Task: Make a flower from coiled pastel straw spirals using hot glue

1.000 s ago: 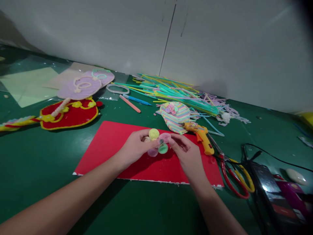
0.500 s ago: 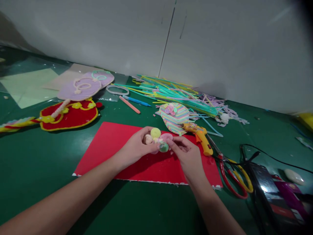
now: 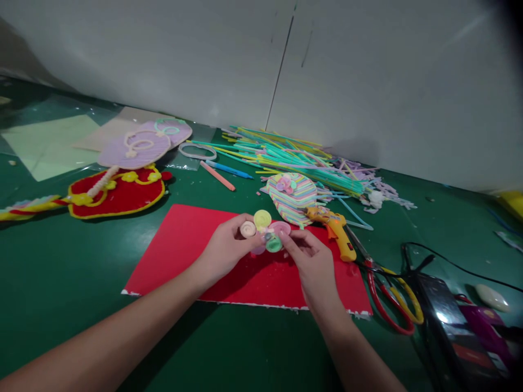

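Observation:
Several coiled discs in yellow, cream, pink, green and lilac form a small flower above a red sheet. My left hand pinches its left side, with the thumb near the flower's middle. From the right, my right hand grips the pink and green discs between thumb and fingers. Just behind the flower lies a striped round piece bearing a small pink flower. A yellow glue gun rests by the right hand, its nozzle on the striped piece.
Scissors and a black phone-like device lie at the right with a black cable. Pipe cleaners are heaped along the wall. Two markers lie left of them. A red fan shape and lilac fans are at the left.
The flower has turned slightly in my fingers, so its discs face the camera more. My left thumb has drawn back a little from the green disc.

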`<act>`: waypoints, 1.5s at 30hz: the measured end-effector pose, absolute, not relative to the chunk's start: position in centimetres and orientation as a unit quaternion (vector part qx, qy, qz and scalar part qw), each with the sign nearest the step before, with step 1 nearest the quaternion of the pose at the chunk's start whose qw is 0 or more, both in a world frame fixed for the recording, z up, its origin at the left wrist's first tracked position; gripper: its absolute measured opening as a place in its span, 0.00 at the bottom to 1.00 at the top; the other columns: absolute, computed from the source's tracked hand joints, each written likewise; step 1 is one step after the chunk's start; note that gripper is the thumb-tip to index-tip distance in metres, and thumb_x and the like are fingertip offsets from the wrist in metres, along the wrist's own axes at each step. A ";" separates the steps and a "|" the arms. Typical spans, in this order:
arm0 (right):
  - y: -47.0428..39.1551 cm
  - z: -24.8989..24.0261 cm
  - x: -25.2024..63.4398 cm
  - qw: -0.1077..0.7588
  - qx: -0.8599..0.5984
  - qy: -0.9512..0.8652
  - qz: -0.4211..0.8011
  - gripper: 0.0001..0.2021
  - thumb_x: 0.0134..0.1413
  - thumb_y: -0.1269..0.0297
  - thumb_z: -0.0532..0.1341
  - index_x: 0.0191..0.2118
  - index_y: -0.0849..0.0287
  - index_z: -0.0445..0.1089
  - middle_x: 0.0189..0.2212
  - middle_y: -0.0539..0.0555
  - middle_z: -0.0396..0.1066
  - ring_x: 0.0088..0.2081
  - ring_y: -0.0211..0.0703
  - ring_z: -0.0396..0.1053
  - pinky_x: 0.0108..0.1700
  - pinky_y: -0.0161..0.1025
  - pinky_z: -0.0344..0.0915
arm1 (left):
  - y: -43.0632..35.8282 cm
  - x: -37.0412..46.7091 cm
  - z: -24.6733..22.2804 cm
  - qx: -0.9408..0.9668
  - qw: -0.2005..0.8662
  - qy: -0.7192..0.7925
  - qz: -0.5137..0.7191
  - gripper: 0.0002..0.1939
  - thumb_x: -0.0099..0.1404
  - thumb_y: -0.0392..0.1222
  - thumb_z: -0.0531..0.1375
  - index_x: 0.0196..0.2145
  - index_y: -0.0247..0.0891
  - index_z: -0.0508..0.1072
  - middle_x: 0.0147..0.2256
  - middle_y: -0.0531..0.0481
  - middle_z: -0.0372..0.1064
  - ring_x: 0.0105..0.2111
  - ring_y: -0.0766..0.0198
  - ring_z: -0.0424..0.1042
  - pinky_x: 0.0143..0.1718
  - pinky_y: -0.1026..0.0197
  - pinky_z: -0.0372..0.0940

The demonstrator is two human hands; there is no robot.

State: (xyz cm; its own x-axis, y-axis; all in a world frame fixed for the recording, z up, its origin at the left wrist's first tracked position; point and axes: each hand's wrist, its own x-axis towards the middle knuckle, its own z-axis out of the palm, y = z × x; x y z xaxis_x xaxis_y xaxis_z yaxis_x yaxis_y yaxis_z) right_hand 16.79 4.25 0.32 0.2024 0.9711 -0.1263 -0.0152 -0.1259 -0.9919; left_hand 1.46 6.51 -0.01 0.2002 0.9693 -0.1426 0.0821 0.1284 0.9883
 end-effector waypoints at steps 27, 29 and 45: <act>3.9 1.2 17.8 0.472 -0.512 -0.489 0.525 0.10 0.47 0.58 0.62 0.33 0.58 0.72 0.30 0.53 0.74 0.33 0.42 0.71 0.36 0.39 0.68 | 5.6 0.7 0.4 0.772 0.044 0.414 0.481 0.05 0.57 0.32 0.60 0.32 0.41 0.71 0.36 0.51 0.70 0.37 0.63 0.68 0.36 0.59 0.61; 3.8 1.5 17.7 0.465 -0.511 -0.490 0.532 0.09 0.47 0.58 0.62 0.32 0.58 0.72 0.30 0.53 0.74 0.33 0.41 0.71 0.36 0.38 0.67 | 5.5 0.8 0.4 0.772 0.048 0.412 0.482 0.05 0.57 0.33 0.60 0.32 0.40 0.71 0.36 0.51 0.70 0.37 0.63 0.68 0.36 0.59 0.61; 3.7 1.5 17.6 0.463 -0.504 -0.496 0.534 0.08 0.48 0.59 0.62 0.31 0.57 0.72 0.28 0.51 0.74 0.30 0.38 0.69 0.36 0.37 0.65 | 5.5 0.8 0.2 0.759 0.096 0.414 0.493 0.06 0.57 0.32 0.61 0.32 0.41 0.71 0.35 0.52 0.69 0.37 0.65 0.68 0.38 0.60 0.62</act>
State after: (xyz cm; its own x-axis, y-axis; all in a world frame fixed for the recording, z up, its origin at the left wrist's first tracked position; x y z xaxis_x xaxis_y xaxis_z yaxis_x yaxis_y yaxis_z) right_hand 17.63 3.75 1.46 -0.0627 0.9949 -0.0791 0.0068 -0.0788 -0.9969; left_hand 0.81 5.55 0.22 0.1716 0.7238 0.6683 0.5341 -0.6384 0.5542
